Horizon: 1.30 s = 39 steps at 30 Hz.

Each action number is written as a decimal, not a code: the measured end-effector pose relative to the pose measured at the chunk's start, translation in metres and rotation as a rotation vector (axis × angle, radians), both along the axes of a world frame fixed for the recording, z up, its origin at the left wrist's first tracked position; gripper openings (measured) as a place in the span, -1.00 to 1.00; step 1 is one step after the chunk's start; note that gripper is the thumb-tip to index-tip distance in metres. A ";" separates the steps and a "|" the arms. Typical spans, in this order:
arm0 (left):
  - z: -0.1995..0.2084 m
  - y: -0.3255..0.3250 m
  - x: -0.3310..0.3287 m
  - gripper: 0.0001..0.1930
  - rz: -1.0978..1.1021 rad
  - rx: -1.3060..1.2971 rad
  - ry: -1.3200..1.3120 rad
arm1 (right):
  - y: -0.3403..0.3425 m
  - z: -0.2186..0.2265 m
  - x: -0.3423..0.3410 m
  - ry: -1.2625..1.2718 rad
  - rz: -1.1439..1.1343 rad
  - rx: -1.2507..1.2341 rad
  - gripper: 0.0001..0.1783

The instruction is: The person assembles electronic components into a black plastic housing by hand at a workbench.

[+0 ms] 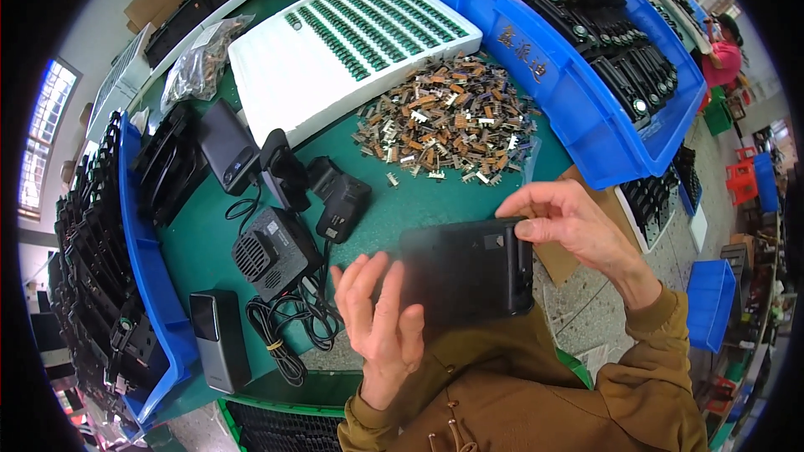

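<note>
A flat black rectangular plastic casing (469, 272), with a small pale label near its upper right, is held over my lap at the table's near edge. My right hand (569, 230) pinches its upper right corner between thumb and fingers. Beside the casing's left edge, my left hand (377, 318) has its fingers spread and slightly curled; whether a fingertip touches the casing I cannot tell. Left of that hand are a coiled black cable (280, 343), a black box with a slotted round grille (272, 251) and an upright grey-black device (219, 339).
A heap of small metal-and-brown components (452, 121) lies on the green table (201, 234). Behind it is a white foam tray (276, 67) with rows of green parts. Blue bins (578, 117) of black housings stand on both sides. Another person (722, 54) is far right.
</note>
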<state>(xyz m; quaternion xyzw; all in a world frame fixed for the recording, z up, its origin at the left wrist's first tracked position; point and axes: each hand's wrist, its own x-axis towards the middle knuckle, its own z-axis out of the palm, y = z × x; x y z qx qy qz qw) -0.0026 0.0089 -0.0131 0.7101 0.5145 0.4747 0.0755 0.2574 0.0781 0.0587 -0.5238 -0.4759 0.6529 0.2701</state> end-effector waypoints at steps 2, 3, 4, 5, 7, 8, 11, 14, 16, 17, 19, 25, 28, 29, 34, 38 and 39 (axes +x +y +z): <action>-0.002 0.000 -0.001 -0.52 -0.002 -0.001 0.007 | 0.016 0.005 -0.007 -0.063 0.149 0.050 -0.75; -0.001 0.001 -0.001 -0.52 -0.006 0.002 0.015 | 0.024 0.007 -0.008 -0.069 0.142 0.056 -0.75; 0.001 0.000 0.000 -0.52 -0.026 -0.020 0.021 | 0.034 0.008 -0.009 -0.144 0.263 0.147 -0.76; 0.002 0.001 0.001 -0.54 -0.050 -0.026 0.019 | 0.044 0.008 -0.011 -0.216 0.389 0.237 -0.76; 0.001 0.000 0.000 -0.56 -0.084 -0.031 0.022 | 0.063 0.010 -0.023 -0.208 0.428 0.188 -0.76; 0.002 0.000 0.001 -0.60 -0.096 -0.045 0.020 | 0.072 0.009 -0.028 -0.230 0.519 0.274 -0.75; 0.001 -0.002 -0.004 -0.61 -0.118 -0.076 0.068 | 0.092 0.006 -0.055 -0.231 0.663 0.380 -0.72; 0.004 -0.001 -0.004 -0.54 -0.147 -0.085 0.165 | 0.097 0.008 -0.077 -0.277 0.711 0.382 -0.71; 0.005 -0.001 -0.004 -0.51 -0.187 -0.117 0.227 | 0.094 0.003 -0.088 -0.321 0.662 0.461 -0.71; 0.005 -0.001 -0.004 -0.51 -0.185 -0.120 0.226 | 0.091 0.001 -0.092 -0.362 0.604 0.540 -0.72; 0.004 0.000 -0.004 -0.49 -0.187 -0.146 0.238 | 0.088 0.001 -0.098 -0.403 0.577 0.551 -0.72; 0.012 0.000 -0.005 -0.39 -0.194 -0.221 0.259 | 0.082 -0.012 -0.094 -0.377 0.328 0.675 -0.74; 0.017 -0.003 -0.006 -0.34 -0.179 -0.245 0.291 | 0.082 -0.014 -0.082 -0.365 0.198 0.742 -0.81; 0.018 -0.003 -0.007 -0.34 -0.180 -0.247 0.291 | 0.083 -0.015 -0.079 -0.365 0.197 0.740 -0.81; 0.023 -0.002 -0.004 -0.29 -0.154 -0.278 0.325 | 0.084 -0.017 -0.073 -0.472 0.165 0.853 -0.86; 0.024 0.003 -0.001 -0.31 -0.135 -0.276 0.344 | 0.086 -0.005 -0.074 -0.495 0.142 0.853 -0.87; 0.023 0.003 -0.002 -0.31 -0.129 -0.277 0.358 | 0.088 -0.004 -0.073 -0.505 0.138 0.886 -0.86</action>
